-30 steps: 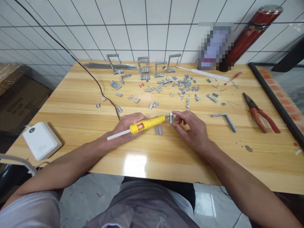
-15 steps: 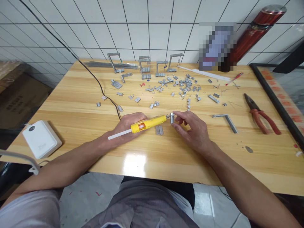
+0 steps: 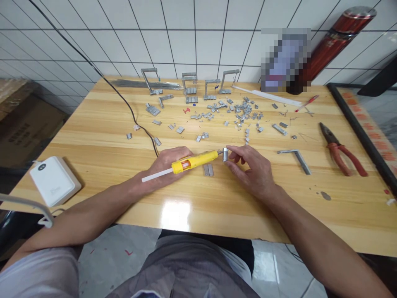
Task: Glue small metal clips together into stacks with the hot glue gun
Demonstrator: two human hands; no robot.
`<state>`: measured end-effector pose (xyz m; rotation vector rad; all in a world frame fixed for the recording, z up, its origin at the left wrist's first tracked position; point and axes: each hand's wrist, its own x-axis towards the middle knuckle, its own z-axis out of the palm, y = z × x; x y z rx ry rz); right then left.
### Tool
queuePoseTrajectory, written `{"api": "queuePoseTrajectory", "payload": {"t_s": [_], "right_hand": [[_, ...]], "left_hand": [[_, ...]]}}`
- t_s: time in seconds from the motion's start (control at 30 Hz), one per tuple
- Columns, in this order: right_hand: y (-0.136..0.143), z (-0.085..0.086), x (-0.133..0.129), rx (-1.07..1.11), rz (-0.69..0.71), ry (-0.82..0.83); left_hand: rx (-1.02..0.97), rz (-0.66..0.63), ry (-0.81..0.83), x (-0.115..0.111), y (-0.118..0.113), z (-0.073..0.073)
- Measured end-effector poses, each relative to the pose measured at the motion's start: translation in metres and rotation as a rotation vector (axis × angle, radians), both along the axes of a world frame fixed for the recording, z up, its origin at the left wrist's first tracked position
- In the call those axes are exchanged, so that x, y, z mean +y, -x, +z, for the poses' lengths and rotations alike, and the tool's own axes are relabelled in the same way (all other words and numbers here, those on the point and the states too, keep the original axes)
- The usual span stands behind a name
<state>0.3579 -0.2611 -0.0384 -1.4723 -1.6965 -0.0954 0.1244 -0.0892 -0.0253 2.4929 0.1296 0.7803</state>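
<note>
A yellow hot glue gun (image 3: pixel 201 159) with a white glue stick (image 3: pixel 157 175) poking out of its rear lies in the grasp of my left hand (image 3: pixel 170 162). Its metal nozzle points right and meets, or nearly meets, a small grey metal-looking piece (image 3: pixel 225 155). Thumb and fingertips of my right hand (image 3: pixel 252 167) pinch that piece upright. Just below the gun, a pair of flat grey pieces (image 3: pixel 209 170) rests side by side on the wooden table (image 3: pixel 217 211). Most of my left fingers are hidden behind the gun.
Many small grey pieces (image 3: pixel 245 109) are scattered ahead, with several bent grey frames (image 3: pixel 190 87) standing behind. Red-handled pliers (image 3: pixel 341 151) and an L-shaped grey bar (image 3: pixel 297 158) lie right. A white power bank (image 3: pixel 55 182) sits left; a black cable (image 3: pixel 132 109) crosses the table. A red flask (image 3: pixel 338 45) stands at the back.
Both hands, the glue gun and the pinched piece hold practically the same position. Only the whole view has shifted very slightly.
</note>
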Motion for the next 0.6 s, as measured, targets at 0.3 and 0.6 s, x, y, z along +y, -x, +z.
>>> {"api": "queuePoseTrajectory", "payload": {"t_s": [0.3, 0.6], "right_hand": [[0.0001, 0.0005, 0.0004, 0.003, 0.015, -0.008], [0.0, 0.0004, 0.0002, 0.007, 0.009, 0.001]], "left_hand": [[-0.012, 0.011, 0.016, -0.0002, 0.0006, -0.0014], [0.021, 0.03, 0.031, -0.0003, 0.0016, 0.0001]]}}
